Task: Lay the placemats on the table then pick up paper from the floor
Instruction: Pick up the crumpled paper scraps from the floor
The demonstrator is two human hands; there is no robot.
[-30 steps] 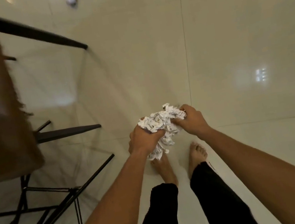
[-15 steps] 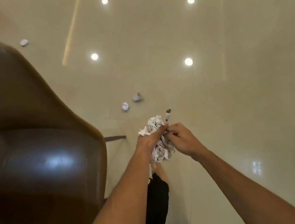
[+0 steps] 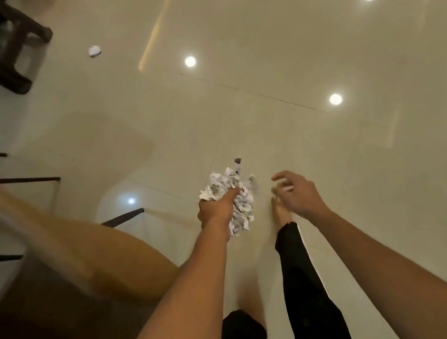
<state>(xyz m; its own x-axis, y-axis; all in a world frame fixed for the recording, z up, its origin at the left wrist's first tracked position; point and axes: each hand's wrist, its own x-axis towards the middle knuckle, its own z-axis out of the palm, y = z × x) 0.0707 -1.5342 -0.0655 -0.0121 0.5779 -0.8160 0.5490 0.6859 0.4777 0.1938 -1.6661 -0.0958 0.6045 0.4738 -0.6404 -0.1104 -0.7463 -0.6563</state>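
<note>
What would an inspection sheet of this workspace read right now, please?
Surface: glossy tiled floor, reflecting ceiling lights.
Job's things: crumpled paper wad held off the floor; one paper ball lies on the floor, far left; placemats not in view.
Clutter: nothing seen.
Grips: left grip curled round the wad; right grip open, holding nothing.
Cables: nothing seen.
Surroundings: brown chair at left; dark furniture legs at top left.

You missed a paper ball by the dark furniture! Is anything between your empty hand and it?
Nothing visible. Only bare floor lies between the right hand and the paper ball; furniture legs stand beside it.
</note>
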